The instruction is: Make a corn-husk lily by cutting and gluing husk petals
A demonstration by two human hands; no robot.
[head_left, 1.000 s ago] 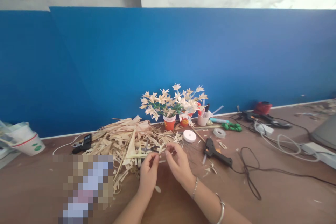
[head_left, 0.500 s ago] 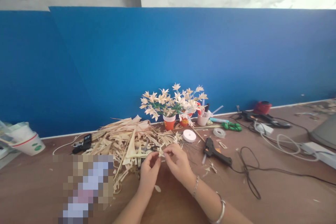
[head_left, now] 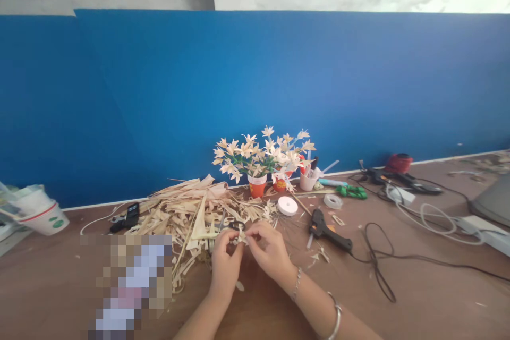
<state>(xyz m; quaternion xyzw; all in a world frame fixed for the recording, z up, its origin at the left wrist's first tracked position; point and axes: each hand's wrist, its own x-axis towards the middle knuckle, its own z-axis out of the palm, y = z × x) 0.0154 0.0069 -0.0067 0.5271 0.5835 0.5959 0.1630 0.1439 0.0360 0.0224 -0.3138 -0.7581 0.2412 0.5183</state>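
Pale, pointed, petal-like piece (head_left: 241, 236), small and slightly blurred, pinched in both hands' (head_left: 247, 249) grip

Pale piece (head_left: 241, 236) too small for detail, grey object (head_left: 496, 199) cut off at right

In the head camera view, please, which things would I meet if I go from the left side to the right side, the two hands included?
White cup with red band, small black object, left hand, right hand, black glue gun, red object, long white block.
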